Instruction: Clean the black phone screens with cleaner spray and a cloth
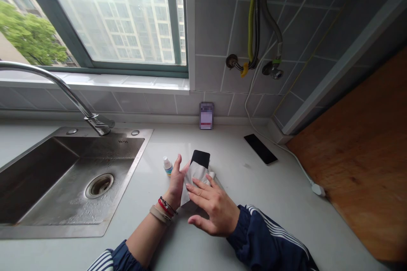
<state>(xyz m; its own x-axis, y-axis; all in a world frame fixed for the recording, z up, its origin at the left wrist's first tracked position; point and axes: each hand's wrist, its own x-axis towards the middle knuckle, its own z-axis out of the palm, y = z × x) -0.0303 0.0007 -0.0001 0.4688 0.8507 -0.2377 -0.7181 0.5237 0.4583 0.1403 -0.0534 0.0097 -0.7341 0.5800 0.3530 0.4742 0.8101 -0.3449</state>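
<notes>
A black smartphone [201,157] is supported in my left hand [175,186], which grips it from the left side with the thumb sticking up. Over the phone's lower part lies a light grey cloth [194,172] with a jagged edge. My right hand [213,205] rests on this cloth, fingers stretched out flat and the thumb apart, pressing it against the screen. Just left of the phone stands a small white bottle [167,166] with a blue label, close to my left hand. The phone's lower end is hidden under the cloth and my hands.
On the left is a steel sink [127,173] with a chrome faucet [68,93]. Another phone [206,116] leans upright against the back wall, its display lit. A dark flat phone-like slab [260,149] lies to the right, near a white cable with a plug [318,189].
</notes>
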